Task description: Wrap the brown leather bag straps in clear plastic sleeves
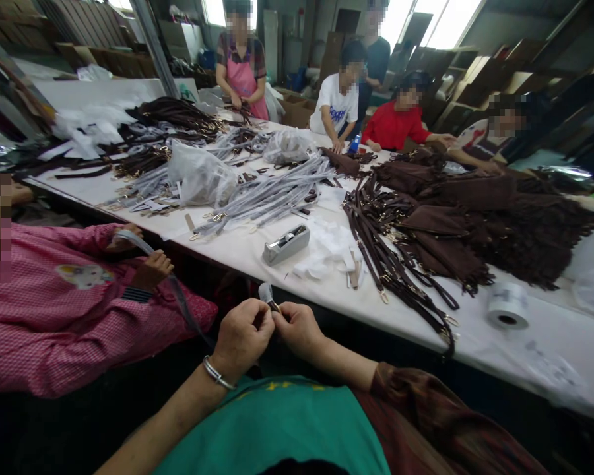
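My left hand (242, 333), with a silver bangle at the wrist, pinches a short dark strap end (267, 296) partly covered in pale, clear-looking plastic. From the other side my right hand (297, 326) grips the same piece, thumb and forefinger close to the left fingertips. The rest of the strap is hidden by my fingers. Both hands are held in front of my green apron (277, 422), just short of the table edge. Beyond them on the white table (228, 254) stands a grey tape dispenser (286, 245), beside crumpled white paper pieces (321, 247).
Brown straps with gold clasps (376, 244) and brown bags (440, 231) pile up at right, near a white roll (508, 305). Plastic-sleeved straps (272, 191) lie mid-table. At left, a person in a pink checked smock (79, 303) handles a sleeved strap. Several people stand or sit across.
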The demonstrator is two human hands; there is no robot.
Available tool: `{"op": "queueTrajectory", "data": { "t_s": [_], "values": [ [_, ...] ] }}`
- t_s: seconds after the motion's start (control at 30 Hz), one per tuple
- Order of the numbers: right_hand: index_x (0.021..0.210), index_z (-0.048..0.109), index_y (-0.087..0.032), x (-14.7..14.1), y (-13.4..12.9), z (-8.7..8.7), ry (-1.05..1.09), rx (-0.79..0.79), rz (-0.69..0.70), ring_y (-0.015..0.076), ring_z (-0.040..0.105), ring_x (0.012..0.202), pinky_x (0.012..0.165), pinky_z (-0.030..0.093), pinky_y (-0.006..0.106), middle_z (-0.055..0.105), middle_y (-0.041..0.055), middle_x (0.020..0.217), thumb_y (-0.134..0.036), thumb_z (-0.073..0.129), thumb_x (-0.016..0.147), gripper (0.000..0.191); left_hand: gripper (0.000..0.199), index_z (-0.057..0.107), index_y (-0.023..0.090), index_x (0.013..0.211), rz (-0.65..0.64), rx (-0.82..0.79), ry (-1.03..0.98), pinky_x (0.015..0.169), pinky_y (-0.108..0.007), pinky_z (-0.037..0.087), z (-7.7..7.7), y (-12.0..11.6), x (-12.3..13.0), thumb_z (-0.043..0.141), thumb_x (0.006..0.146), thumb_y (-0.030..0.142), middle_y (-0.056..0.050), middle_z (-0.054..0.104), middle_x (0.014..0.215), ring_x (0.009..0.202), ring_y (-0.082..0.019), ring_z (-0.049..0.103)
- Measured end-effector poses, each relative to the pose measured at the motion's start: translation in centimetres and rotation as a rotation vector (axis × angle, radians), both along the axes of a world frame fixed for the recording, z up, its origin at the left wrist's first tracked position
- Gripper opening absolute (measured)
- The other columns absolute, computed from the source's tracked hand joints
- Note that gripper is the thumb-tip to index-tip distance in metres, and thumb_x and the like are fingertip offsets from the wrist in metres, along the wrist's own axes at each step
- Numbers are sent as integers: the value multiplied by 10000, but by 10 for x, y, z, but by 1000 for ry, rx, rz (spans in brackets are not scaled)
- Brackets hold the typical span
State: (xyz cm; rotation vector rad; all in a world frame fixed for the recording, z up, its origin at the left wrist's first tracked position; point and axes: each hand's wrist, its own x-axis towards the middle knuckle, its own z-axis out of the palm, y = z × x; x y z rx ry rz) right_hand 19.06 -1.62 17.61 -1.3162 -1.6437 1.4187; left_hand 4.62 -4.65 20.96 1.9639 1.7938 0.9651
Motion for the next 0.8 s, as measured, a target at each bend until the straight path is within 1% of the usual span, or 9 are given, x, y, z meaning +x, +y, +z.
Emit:
{"op": "queueTrajectory", "data": {
  "t_s": [0.07, 0.13, 0.2, 0.3, 0.4, 0.5, 0.67, 0.73, 0.8],
  "values": [
    [591, 543, -168, 3, 2, 1, -123, 173, 26, 96, 471, 524, 506, 310, 217, 542, -14, 547, -301, 559, 845, 287, 103, 600, 191, 770, 13, 1, -29, 683, -280, 467, 3, 2, -2, 536, 851, 184, -23, 637, 751, 726, -167, 610],
    [600, 546, -167, 6, 3, 4, -168, 247, 29, 96, 466, 544, 531, 304, 222, 548, -14, 565, -282, 546, 857, 281, 94, 615, 188, 810, 64, -7, -49, 681, -279, 478, 4, 4, -6, 538, 860, 211, -29, 645, 783, 734, -169, 613],
    [618, 555, -167, 7, 5, 5, -187, 263, 19, 96, 466, 547, 539, 304, 223, 555, -12, 573, -275, 536, 866, 271, 102, 626, 184, 856, 97, -28, -57, 661, -277, 489, 2, 6, -10, 558, 865, 260, -36, 643, 820, 724, -167, 611],
    [616, 548, -167, 6, 4, 5, -210, 287, 18, 96, 458, 545, 541, 295, 226, 555, -10, 574, -286, 532, 877, 287, 146, 640, 184, 895, 56, -49, -14, 669, -286, 504, -1, 7, -11, 591, 859, 317, -45, 635, 846, 732, -174, 612],
    [613, 542, -166, 4, 2, 1, -246, 326, 25, 98, 462, 550, 551, 290, 234, 566, -4, 585, -289, 537, 881, 295, 142, 657, 181, 885, 43, -18, 83, 710, -302, 503, -4, 6, -8, 588, 865, 303, -52, 641, 834, 769, -190, 618],
    [635, 563, -164, 2, 1, 1, -266, 328, 36, 107, 499, 580, 574, 310, 235, 600, 7, 622, -286, 540, 884, 278, 138, 673, 177, 868, 44, 5, 210, 714, -310, 487, -6, 6, -6, 572, 875, 272, -54, 646, 815, 776, -199, 624],
    [746, 612, -163, 8, 0, 7, -202, 286, 145, 125, 558, 666, 620, 363, 224, 645, 16, 715, -279, 515, 913, 226, 172, 651, 189, 767, 56, 9, 410, 654, -318, 438, -3, 7, -5, 533, 887, 226, -45, 615, 749, 735, -206, 611],
    [809, 615, -164, 12, -2, 9, -191, 299, 217, 130, 574, 708, 648, 385, 222, 655, 19, 763, -261, 494, 927, 194, 180, 627, 193, 736, 57, 4, 439, 648, -320, 424, -1, 6, -5, 531, 886, 218, -41, 603, 740, 728, -204, 603],
    [856, 612, -166, 16, -5, 10, -247, 341, 282, 137, 587, 737, 673, 402, 227, 663, 27, 804, -242, 470, 939, 182, 182, 606, 195, 717, 52, -10, 430, 645, -318, 415, 0, 4, -4, 534, 883, 211, -35, 595, 734, 720, -198, 596]
  ]
}}
